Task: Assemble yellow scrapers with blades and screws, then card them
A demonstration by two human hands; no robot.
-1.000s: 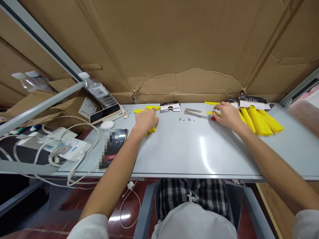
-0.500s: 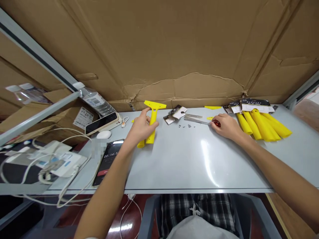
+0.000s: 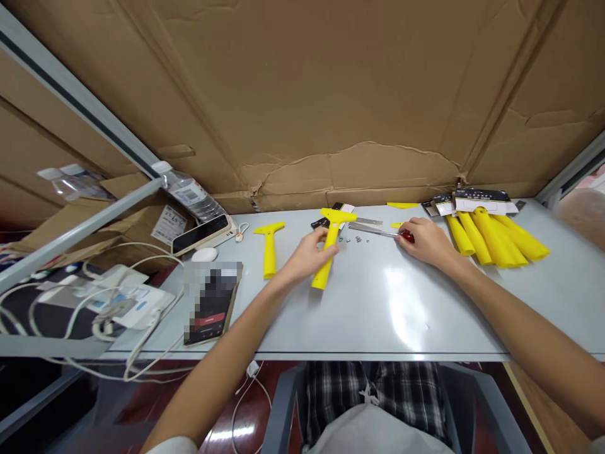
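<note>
My left hand [image 3: 308, 255] is closed round the handle of a yellow scraper [image 3: 323, 273], its T-shaped head pointing up and away from me. Left of it, a second yellow scraper [image 3: 269, 255] lies on the table. My right hand [image 3: 429, 243] grips a screwdriver [image 3: 407, 236] by its red handle, the shaft pointing left. Near the screwdriver's tip are flat metal blades [image 3: 369, 221] and several small screws [image 3: 358, 239]. Black-and-white cards [image 3: 317, 224] lie partly behind the held scraper. Small yellow pieces [image 3: 401, 205] rest at the back of the table.
Several yellow handles [image 3: 496, 243] with header cards lie at the right. At the left are a phone [image 3: 222, 302], a second phone [image 3: 201, 233], a white case [image 3: 205, 254], a water bottle [image 3: 191, 195] and tangled white cables [image 3: 108, 315]. Cardboard [image 3: 331, 94] walls the back.
My left hand has moved right with the scraper, away from the other scraper, which now shows fully. My right hand stays in nearly the same place with the screwdriver.
</note>
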